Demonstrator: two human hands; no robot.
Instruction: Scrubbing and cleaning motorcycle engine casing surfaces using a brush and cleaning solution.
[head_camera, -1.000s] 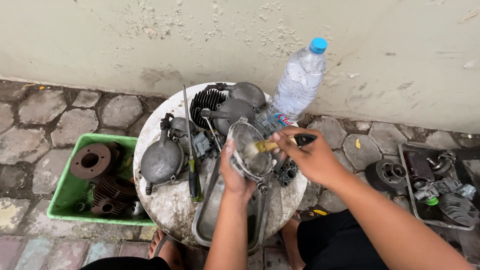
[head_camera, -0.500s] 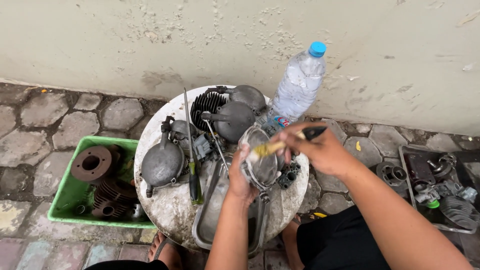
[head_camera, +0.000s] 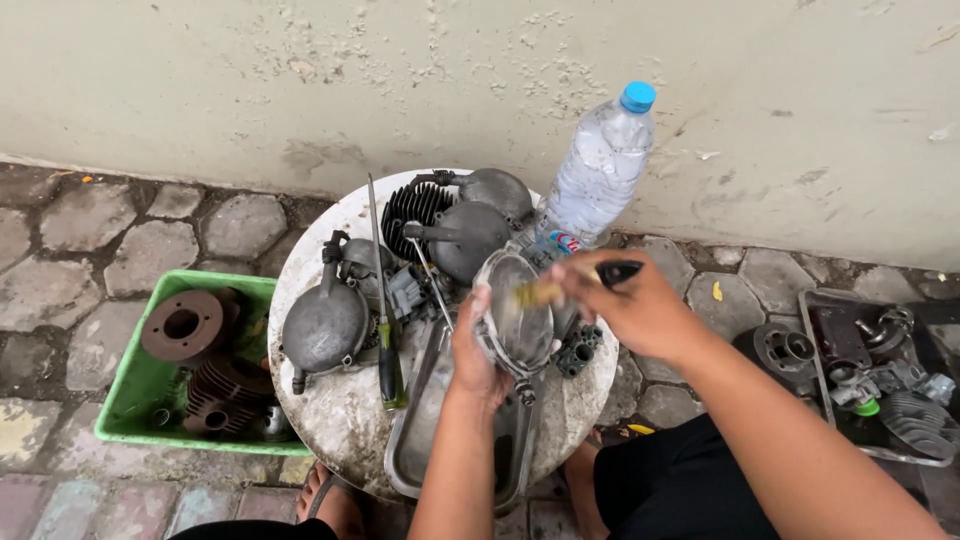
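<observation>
I saw the oval metal cover (head_camera: 518, 322) held above the round surface (head_camera: 340, 420), long axis running away from me. Left hand (head_camera: 478, 352) gripped its left edge, closed; right hand (head_camera: 628, 305) was closed on a brush (head_camera: 560, 288), bristles touching the cover. Stone paving, plaster wall behind.

Dull grey metal cover (head_camera: 515, 325) (grimy), clear plastic bottle (head_camera: 598, 170), rough stone tabletop (head_camera: 345, 420).

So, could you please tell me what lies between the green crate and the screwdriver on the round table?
In the head view, a rounded grey engine cover lies between the green crate and the screwdriver.
</observation>
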